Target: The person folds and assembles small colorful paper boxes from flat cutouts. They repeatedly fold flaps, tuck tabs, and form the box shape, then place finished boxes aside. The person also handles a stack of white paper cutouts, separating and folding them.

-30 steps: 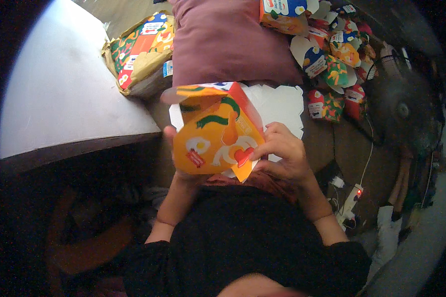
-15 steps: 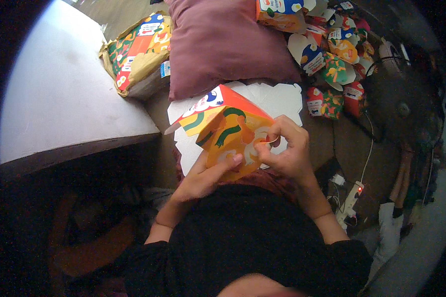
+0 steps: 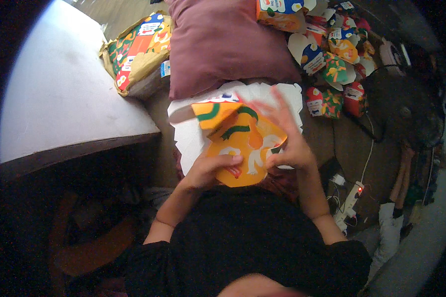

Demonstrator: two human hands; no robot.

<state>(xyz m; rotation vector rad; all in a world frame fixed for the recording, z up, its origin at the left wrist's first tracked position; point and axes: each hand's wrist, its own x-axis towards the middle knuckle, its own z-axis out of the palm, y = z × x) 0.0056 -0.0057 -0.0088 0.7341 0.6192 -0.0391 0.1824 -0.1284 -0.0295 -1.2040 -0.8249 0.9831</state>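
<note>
i'm seeing the box (image 3: 240,143), thin printed card, held over the lap: looks light, bendy, easy to crease. left hand (image 3: 210,171) pinching its lower edge, right hand (image 3: 287,141) w/ fingers spread on the side; best gripped at edges.

One view only: we look from a head-worn fisheye, facing steeply down, close over our own torso and forearms. Straight lines bow at the dark rim. The floor (image 3: 352,143) fills the upper frame; the bench (image 3: 69,99) sits at our left.
</note>
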